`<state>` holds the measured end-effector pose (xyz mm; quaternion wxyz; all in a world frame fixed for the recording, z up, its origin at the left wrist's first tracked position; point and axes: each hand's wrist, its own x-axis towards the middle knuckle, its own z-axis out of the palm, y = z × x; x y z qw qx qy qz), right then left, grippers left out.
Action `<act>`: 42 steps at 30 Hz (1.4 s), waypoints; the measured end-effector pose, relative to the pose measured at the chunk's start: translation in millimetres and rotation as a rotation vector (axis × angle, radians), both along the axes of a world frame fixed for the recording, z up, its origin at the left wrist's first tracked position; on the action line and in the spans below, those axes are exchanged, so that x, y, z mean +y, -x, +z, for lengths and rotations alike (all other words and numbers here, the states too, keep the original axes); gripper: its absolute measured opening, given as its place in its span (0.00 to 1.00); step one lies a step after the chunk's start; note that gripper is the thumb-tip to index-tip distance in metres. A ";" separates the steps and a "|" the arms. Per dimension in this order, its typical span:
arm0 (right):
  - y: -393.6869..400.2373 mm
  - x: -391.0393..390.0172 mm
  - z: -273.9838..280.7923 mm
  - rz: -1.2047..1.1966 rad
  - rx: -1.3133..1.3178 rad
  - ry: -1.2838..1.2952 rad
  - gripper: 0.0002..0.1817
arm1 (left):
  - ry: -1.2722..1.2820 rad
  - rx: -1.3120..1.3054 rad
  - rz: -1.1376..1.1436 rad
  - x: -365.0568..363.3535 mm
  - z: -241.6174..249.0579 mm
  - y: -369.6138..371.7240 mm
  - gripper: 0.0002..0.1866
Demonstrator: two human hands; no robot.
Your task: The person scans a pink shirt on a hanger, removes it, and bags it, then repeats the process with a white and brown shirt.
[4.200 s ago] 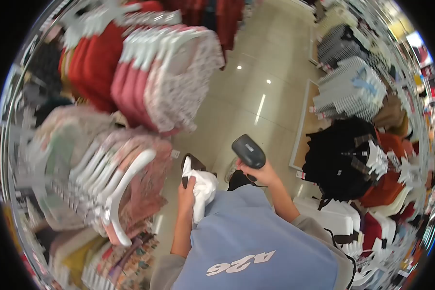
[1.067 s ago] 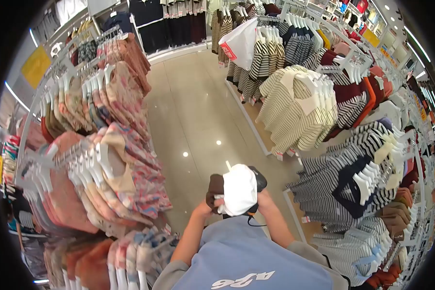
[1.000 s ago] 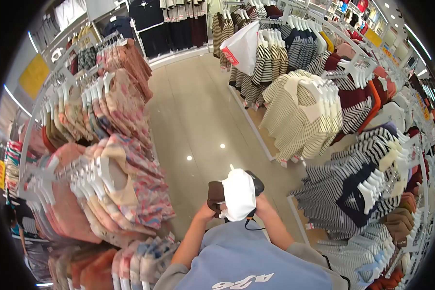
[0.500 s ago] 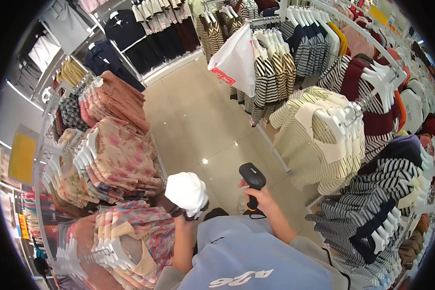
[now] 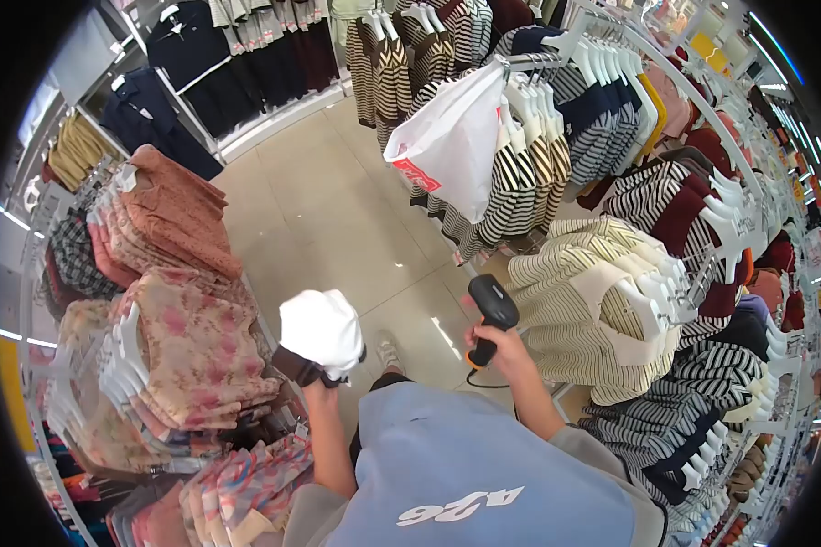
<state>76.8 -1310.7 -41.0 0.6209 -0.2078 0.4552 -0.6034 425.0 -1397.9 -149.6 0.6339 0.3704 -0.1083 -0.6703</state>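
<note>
Reaching forward with both arms apart, I have my left hand's (image 5: 319, 394) grip on a puffy white bundle (image 5: 319, 328) and a dark brown thing (image 5: 292, 365), most fingers hidden. My right hand's (image 5: 509, 353) grip is wrapped around a black scanner (image 5: 493, 303), tilted above the shiny floor (image 5: 328, 228), near stripy cream tops (image 5: 556, 319).

Your twelve o'clock: one white plastic bag (image 5: 456, 132), red-printed, hanging beside brown-striped tops (image 5: 549, 173). Your two: cream striped tops (image 5: 552, 333), wide-collared, on white hangers (image 5: 646, 310). Your ten: salmon tops (image 5: 178, 214). Your eleven: navy garments (image 5: 190, 46).
</note>
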 end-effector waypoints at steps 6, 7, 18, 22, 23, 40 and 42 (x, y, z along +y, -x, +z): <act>11.2 -113.2 31.9 -0.134 0.154 0.050 0.07 | 0.116 -0.196 -0.065 -132.4 40.9 -6.4 0.30; 11.0 -131.4 37.1 -0.156 0.163 0.102 0.07 | 0.134 -0.119 -0.062 -155.0 48.7 1.1 0.31; 21.3 -255.5 32.7 -0.316 0.285 0.110 0.15 | 0.539 -0.498 -0.427 -330.3 130.5 165.4 0.20; 39.9 -283.0 27.8 -0.399 0.330 0.196 0.19 | 0.610 -0.583 -0.537 -360.1 155.9 234.4 0.27; 43.6 -288.4 26.6 -0.428 0.309 0.202 0.19 | 0.597 -0.630 -0.597 -367.1 146.3 244.9 0.29; 58.0 -277.7 53.4 -0.800 0.178 0.383 0.25 | 1.214 -0.997 -1.947 -441.5 168.8 399.3 0.41; 39.3 -279.3 49.5 -0.903 0.175 0.364 0.26 | 1.344 -0.980 -1.963 -445.3 157.8 397.8 0.42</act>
